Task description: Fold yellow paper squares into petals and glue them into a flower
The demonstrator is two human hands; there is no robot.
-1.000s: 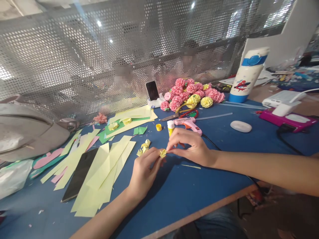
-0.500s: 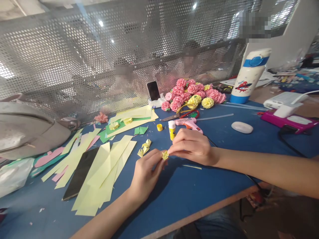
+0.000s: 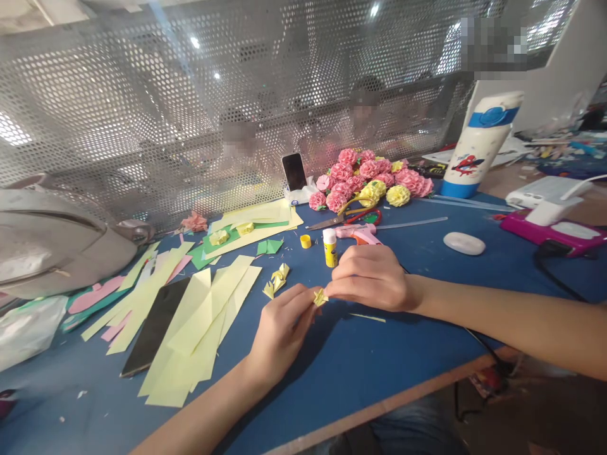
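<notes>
A small folded yellow paper piece (image 3: pixel 320 297) is pinched between both hands above the blue tabletop. My left hand (image 3: pixel 281 328) is closed on its left side, and my right hand (image 3: pixel 367 278) grips its right edge with the fingertips. Just left of the fingers lie several more folded yellow paper pieces (image 3: pixel 276 280). An uncapped glue stick (image 3: pixel 330 249) stands upright behind my right hand, its yellow cap (image 3: pixel 305 241) apart to the left. Behind it rests a pink glue gun (image 3: pixel 358 232), partly hidden by my right hand.
Pale yellow paper strips (image 3: pixel 203 335) and a dark phone (image 3: pixel 154 328) lie on the left. Scissors (image 3: pixel 332 221) and paper flowers (image 3: pixel 348 183) are at the back. A bottle (image 3: pixel 484 145), a white mouse (image 3: pixel 463 243) and a magenta power strip (image 3: pixel 550 234) stand right. A grey bag (image 3: pixel 57 240) sits far left.
The view has shifted slightly. Both hands still hold the folded yellow paper piece, which appears turned a little; the right hand's fingers have moved slightly on it.
</notes>
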